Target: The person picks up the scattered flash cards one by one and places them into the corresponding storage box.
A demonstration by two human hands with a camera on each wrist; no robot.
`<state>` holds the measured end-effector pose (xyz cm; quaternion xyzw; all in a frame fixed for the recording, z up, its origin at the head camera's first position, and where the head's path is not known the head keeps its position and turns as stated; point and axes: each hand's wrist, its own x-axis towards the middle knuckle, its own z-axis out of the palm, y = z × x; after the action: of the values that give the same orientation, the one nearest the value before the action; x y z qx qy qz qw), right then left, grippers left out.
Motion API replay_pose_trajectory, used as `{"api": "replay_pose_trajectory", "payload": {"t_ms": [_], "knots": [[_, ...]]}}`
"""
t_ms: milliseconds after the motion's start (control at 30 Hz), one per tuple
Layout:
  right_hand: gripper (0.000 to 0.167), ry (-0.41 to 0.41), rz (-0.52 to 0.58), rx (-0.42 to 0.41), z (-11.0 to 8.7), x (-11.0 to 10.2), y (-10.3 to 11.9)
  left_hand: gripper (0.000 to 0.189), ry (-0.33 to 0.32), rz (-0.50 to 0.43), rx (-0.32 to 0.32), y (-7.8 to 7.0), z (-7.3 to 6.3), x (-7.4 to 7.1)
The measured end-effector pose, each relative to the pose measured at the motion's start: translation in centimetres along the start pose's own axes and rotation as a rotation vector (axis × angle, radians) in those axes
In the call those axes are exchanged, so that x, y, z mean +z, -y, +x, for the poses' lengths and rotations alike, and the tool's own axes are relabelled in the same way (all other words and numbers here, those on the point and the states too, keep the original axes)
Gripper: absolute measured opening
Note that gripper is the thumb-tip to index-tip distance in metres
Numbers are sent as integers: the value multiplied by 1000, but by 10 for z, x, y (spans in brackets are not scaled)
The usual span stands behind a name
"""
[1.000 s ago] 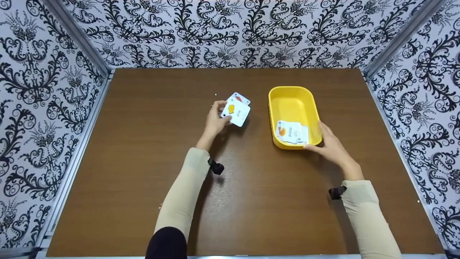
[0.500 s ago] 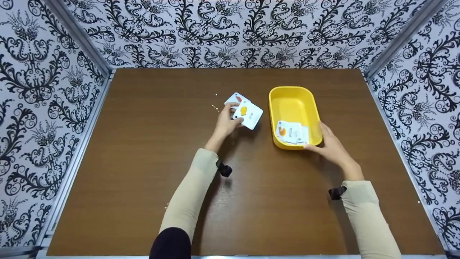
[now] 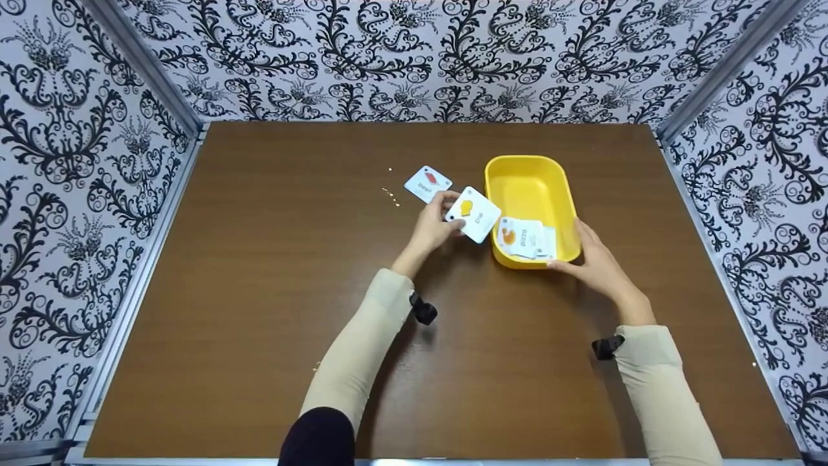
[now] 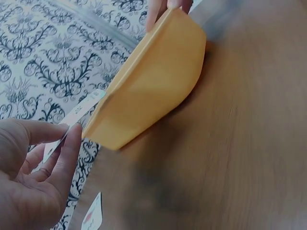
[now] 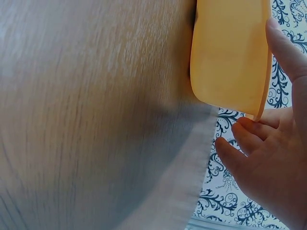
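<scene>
My left hand [image 3: 435,223] pinches a white picture card [image 3: 480,220] between thumb and fingers. A yellow drawing and the word "pie" are on its face. The card's right corner overlaps the left rim of a yellow plastic bin [image 3: 527,184] in the head view; the left wrist view has the card [image 4: 81,110] tilted beside the rim. My right hand [image 3: 598,262] holds the bin at its near right corner, thumb and fingers spread along the rim. Inside, a "pizza" card [image 3: 519,236] lies over other white cards at the near end.
A "beef" card [image 3: 424,184] with a red picture lies on the brown table [image 3: 272,213], just beyond my left hand. Small pale specks [image 3: 391,195] dot the tabletop to its left. Patterned walls [image 3: 401,58] enclose the back and sides.
My left hand has carried the pie card rightward, off the beef card and over to the bin's left rim. The right hand and the bin have stayed in place.
</scene>
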<state>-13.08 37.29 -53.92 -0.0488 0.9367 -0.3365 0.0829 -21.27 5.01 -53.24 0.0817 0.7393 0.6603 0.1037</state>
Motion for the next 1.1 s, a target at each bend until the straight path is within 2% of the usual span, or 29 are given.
{"api": "replay_pose_trajectory", "payload": {"t_ms": [300, 567, 767, 900, 1100], "knots": [[113, 12, 4, 12, 0, -1, 1, 46, 65, 51, -64, -3, -1, 23], [112, -10, 0, -15, 0, 1, -2, 43, 127, 18, -85, -10, -5, 35], [112, -17, 5, -21, 0, 2, -3, 42, 189, 33, -72, -11, -8, 38], [112, -13, 8, -15, -1, 2, -3, 40, 207, 71, -70, -10, -9, 37], [111, -12, 15, -15, -1, 2, -1, 37, 212, 79, -72, -6, -10, 32]]}}
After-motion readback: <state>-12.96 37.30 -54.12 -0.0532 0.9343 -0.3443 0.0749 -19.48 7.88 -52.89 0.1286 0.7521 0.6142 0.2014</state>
